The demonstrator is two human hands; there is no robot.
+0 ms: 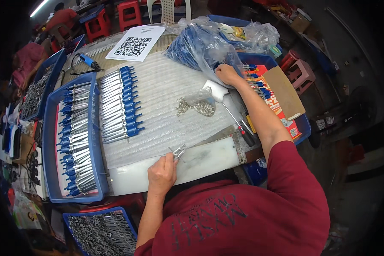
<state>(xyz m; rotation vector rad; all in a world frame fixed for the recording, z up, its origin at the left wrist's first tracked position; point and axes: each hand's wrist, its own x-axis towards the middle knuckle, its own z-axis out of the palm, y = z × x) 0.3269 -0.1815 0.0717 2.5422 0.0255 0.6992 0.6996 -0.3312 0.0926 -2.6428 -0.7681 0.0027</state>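
Over the white board point(134, 176) at the table's near edge, my left hand point(162, 174) is closed on a small bright metal wire piece point(179, 151). My right hand point(229, 75) is stretched far to the right, at the side of a clear plastic bag point(209, 45) full of blue parts point(187, 48). Its fingers are curled; their tips and anything in them are hidden. Nearer than that hand lie a white block point(217, 90), a screwdriver point(243, 133) and a small bag of metal bits point(204, 107).
A row of silver rods with blue ends point(119, 102) lies on the foam sheet point(158, 85). Similar pieces fill a blue tray point(99, 170) at left. Another blue tray point(305, 123) stands at right. A bin of metal parts point(100, 230) sits below. A printed sheet point(135, 42) lies far.
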